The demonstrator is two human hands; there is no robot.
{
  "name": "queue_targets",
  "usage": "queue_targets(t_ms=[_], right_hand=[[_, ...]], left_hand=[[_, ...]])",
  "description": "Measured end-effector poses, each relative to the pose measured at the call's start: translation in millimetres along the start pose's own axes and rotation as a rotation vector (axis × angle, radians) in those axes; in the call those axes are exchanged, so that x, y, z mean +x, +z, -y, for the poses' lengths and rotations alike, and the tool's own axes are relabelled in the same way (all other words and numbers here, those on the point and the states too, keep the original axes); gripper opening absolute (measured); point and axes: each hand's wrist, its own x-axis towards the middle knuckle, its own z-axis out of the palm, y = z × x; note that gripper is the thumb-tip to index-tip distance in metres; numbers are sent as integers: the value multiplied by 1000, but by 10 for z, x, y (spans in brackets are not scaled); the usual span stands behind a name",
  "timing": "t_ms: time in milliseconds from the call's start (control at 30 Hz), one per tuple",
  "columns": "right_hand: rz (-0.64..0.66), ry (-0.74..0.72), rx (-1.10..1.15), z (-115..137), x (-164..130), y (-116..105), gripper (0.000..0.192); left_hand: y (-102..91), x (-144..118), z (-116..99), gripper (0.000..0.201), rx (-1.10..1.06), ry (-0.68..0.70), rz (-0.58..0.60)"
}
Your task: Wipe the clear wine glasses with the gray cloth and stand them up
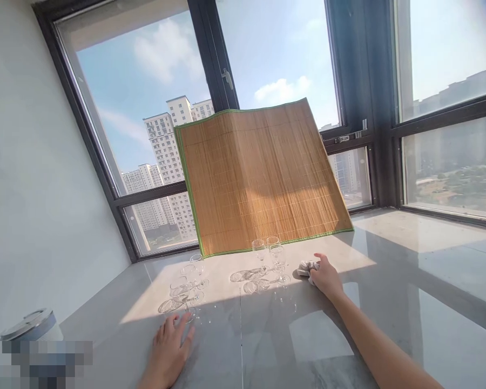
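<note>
Resting on the shiny grey stone worktop (348, 346), the right hand (326, 276) has its fingers closed over a small crumpled white-grey cloth (306, 267), pressing it down flat as if to rub the surface. The cloth lies just to the right of the three clear stemmed wine glasses (272, 258), close to them but not touching. These glasses stand upright in a tight bunch, right in front of the big brown bamboo mat with a green edge (263, 178). The mat leans back against the dark-framed window (222, 81), so it blocks some sun and throws a shadow.

Left of the three glasses stand more clear stemmed glasses (190, 281), a little apart from them. The left hand (170, 348) lies flat and open on the worktop, fingers spread, holding nothing, just in front of those left glasses. It looks like it props the person up. Far left of the glasses sits a white round can with a silver lid (32, 324).
</note>
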Motion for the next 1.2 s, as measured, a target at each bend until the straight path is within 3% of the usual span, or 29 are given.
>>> queue_targets(t_ms=[100, 300, 467, 667, 800, 933, 1067, 1200], right_hand=[[-5, 4, 7, 31, -15, -10, 59], [-14, 14, 16, 75, -46, -19, 62], [-17, 20, 37, 107, -73, -43, 59], [-33, 12, 20, 118, -81, -54, 58], [-34, -9, 15, 89, -69, -40, 58], [-31, -13, 20, 75, -62, -33, 58], [-34, -15, 37, 62, -52, -22, 58], [-31, -10, 36, 43, -37, -8, 58]], left_hand=[[-14, -105, -282, 41, -101, 91, -37], [90, -117, -1366, 25, -307, 606, 185], [331, 309, -2095, 54, -290, 612, 269], [575, 724, -2534, 64, -194, 573, 307], [582, 754, -2611, 60, -175, 608, 301], [488, 584, -2503, 58, -180, 617, 265], [368, 376, -2110, 59, -177, 618, 261], [308, 419, -1586, 55, -116, 473, 207]])
